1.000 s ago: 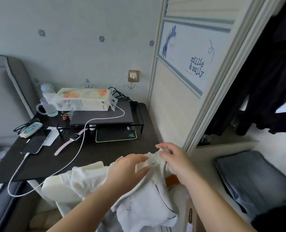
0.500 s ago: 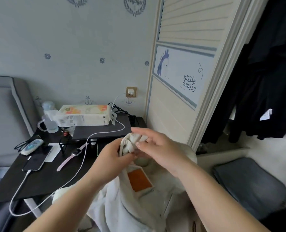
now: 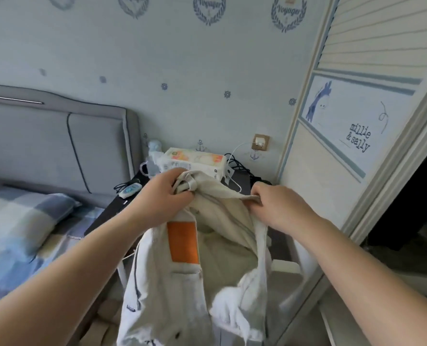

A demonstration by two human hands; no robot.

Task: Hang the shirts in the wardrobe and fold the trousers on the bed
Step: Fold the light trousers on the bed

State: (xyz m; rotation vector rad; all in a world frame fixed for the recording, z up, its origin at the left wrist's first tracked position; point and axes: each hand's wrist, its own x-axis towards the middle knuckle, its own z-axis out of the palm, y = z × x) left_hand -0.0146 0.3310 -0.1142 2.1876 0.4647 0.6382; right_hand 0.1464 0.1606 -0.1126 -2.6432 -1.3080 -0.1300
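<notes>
You have pulled your hands apart since a moment ago, spreading the shirt (image 3: 202, 248) open and raising it in front of the desk (image 3: 112, 208). It hangs from both fists: your left hand (image 3: 166, 193) is curled tight on its bunched collar, your right hand (image 3: 280, 204) pinches the other shoulder edge, right of the desk's tissue box (image 3: 195, 161).

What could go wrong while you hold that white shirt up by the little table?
The white shirt is held only at its top edge by the left hand and right hand, so a loose grip might drop it. Its hanging cloth is close to the white charging cable on the dark side table, and could perhaps snag it.
</notes>
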